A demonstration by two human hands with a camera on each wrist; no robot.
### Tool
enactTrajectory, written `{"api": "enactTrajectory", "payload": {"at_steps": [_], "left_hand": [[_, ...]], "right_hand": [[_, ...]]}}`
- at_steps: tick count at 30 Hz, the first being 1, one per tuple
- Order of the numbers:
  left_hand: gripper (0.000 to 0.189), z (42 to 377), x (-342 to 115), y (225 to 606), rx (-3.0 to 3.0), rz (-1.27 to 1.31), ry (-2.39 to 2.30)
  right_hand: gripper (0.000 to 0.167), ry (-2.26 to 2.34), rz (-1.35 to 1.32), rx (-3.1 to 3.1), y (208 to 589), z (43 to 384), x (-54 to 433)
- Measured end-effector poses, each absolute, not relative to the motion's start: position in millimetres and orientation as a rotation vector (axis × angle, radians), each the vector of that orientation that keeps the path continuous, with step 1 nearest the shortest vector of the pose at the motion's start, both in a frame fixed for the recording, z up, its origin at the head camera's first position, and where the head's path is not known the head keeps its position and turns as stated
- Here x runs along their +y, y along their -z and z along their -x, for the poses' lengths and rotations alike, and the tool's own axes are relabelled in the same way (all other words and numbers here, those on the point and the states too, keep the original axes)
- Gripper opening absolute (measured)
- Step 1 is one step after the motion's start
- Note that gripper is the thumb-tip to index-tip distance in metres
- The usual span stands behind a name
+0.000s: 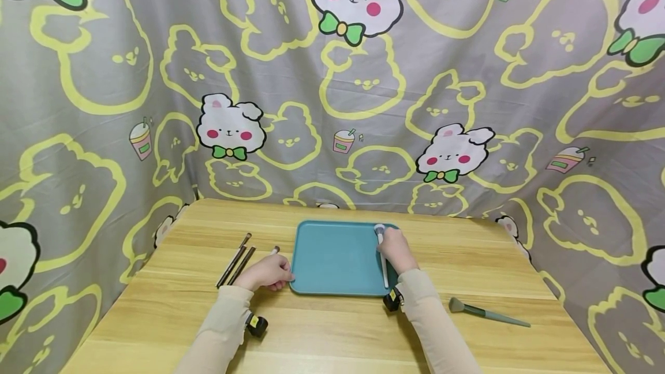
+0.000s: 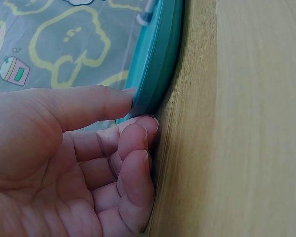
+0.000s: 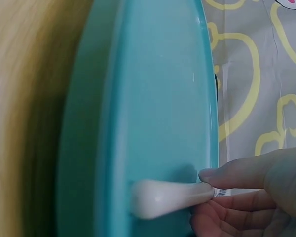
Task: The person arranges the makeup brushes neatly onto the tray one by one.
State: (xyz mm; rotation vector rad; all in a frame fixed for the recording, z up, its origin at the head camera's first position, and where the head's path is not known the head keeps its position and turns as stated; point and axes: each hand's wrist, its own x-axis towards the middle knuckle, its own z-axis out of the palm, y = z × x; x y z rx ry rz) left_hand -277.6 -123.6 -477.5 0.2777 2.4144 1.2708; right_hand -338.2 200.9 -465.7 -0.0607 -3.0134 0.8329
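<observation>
A teal rectangular tray [image 1: 332, 258] lies on the wooden table. At its near left corner my left hand [image 1: 267, 273] pinches the rim, thumb on top and the other fingers curled against the edge, as the left wrist view shows. Over the tray's right side, my right hand [image 1: 399, 251] holds a white-handled makeup brush [image 1: 384, 273] between thumb and fingers. The brush head points to the far edge and its thick rounded handle end [image 3: 153, 200] points toward me. Part of the brush's upper handle is hidden by the fingers.
Several slim dark makeup brushes [image 1: 243, 265] lie left of the tray. Another brush head [image 1: 276, 249] shows just behind my left hand. A green-handled brush [image 1: 490, 314] lies at the right. A patterned curtain [image 1: 291, 131] hangs around the table's back and sides.
</observation>
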Motion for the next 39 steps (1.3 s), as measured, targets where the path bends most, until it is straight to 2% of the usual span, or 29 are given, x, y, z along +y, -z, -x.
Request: {"api": "enactTrajectory", "payload": {"at_steps": [11, 20, 28, 39], "left_hand": [[0.029, 278.1, -123.8, 478.9, 2.407, -0.274, -1.278], [0.026, 278.5, -123.7, 479.3, 2.417, -0.265, -1.272], [0.027, 278.9, -124.1, 479.3, 2.413, -0.262, -1.275], [0.028, 279.5, -124.2, 480.2, 2.411, -0.259, -1.273]], "right_hand": [[0.005, -0.794, 0.031, -2.996, 468.4, 340.4, 198.8], [0.009, -0.772, 0.021, -3.003, 468.4, 341.1, 199.3], [0.020, -0.742, 0.024, -3.019, 464.9, 339.4, 200.8], [0.019, -0.760, 0.036, -3.042, 461.3, 339.8, 204.1]]}}
